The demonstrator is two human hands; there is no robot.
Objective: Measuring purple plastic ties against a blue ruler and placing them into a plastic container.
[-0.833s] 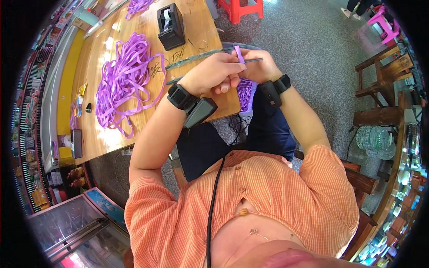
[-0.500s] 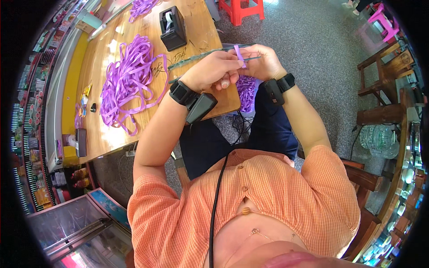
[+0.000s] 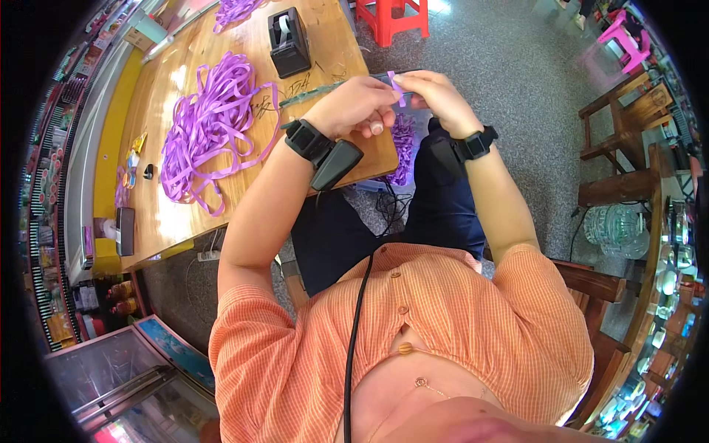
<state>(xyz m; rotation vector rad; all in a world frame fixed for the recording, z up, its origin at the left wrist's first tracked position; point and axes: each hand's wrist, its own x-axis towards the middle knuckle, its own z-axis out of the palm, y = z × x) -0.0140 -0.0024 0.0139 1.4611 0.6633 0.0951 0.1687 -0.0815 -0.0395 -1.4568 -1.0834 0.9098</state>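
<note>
Flat purple ribbon (image 3: pixel 210 125), heaped in loose, tangled loops at left; a short purple strip (image 3: pixel 396 90), at right, between left hand (image 3: pixel 356 105) and right hand (image 3: pixel 437 97). Thin greenish rod (image 3: pixel 310 94), slanting, extends leftward.

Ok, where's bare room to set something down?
Bare wood shows on the table between the tape dispenser and the right edge, and between the purple ribbon pile and the black box at left. It's crowded at the pile and by the left hand, near the green strip.
</note>
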